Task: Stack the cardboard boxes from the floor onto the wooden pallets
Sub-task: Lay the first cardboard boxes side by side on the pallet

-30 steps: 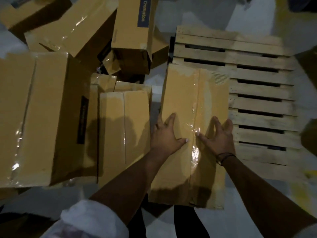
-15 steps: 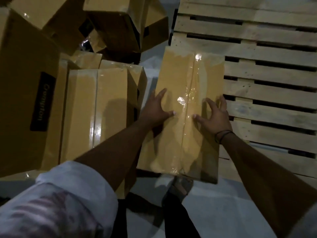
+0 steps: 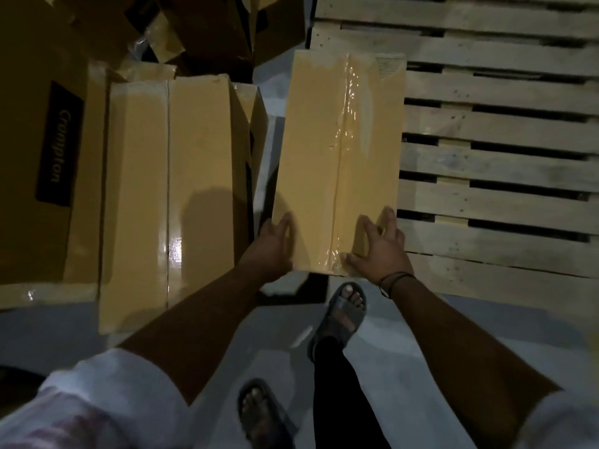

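Note:
A long brown cardboard box point(image 3: 337, 157), sealed with clear tape down its middle, lies over the left edge of the wooden pallet point(image 3: 499, 163). My left hand point(image 3: 272, 247) grips the box's near left corner, fingers on top. At the near right corner my right hand point(image 3: 379, 244) holds the box with spread fingers; a dark band circles that wrist. The box's near end hangs over the grey floor, just above my sandalled right foot point(image 3: 340, 315).
A pile of similar cardboard boxes point(image 3: 168, 189) fills the left, one with a dark "Crompton" label point(image 3: 58, 144), and more tumbled boxes point(image 3: 207, 30) lie at the back. My left foot point(image 3: 262, 413) stands on the grey floor point(image 3: 405, 377). The pallet's slats extend to the right.
Both hands slid from the middle of the box's top back to its near corners. The box has moved farther from me, toward the pallet, and my view has shifted down.

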Demonstrator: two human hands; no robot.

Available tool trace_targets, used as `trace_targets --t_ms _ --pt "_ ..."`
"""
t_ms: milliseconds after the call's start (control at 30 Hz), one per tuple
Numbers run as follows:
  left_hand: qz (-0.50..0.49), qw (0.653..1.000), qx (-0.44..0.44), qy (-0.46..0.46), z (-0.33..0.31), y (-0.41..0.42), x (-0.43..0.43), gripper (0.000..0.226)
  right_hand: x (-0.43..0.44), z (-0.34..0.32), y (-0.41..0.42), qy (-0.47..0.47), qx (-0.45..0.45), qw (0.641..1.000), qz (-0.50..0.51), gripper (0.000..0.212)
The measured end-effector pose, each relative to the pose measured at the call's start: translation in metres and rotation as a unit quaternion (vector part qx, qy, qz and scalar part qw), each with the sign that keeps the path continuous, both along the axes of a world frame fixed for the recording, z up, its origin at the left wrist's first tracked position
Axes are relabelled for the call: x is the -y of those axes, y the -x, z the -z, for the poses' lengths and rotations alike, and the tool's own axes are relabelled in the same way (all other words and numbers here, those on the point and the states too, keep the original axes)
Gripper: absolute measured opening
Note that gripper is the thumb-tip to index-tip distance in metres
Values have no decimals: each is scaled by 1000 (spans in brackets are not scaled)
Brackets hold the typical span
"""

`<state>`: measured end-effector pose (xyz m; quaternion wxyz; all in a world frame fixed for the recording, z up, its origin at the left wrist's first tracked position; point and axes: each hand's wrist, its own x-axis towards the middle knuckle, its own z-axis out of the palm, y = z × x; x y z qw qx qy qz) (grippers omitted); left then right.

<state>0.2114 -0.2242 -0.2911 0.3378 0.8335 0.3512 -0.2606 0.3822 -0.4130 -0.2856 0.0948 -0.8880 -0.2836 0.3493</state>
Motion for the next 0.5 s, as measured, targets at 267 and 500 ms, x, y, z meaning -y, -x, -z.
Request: trace_targets --t_ms 267,500 --pt "38 997 58 -46 11 38 12 113 24 8 39 -17 43 998 30 84" --pt "49 991 74 -98 19 49 12 102 37 22 46 -43 57 997 27 93"
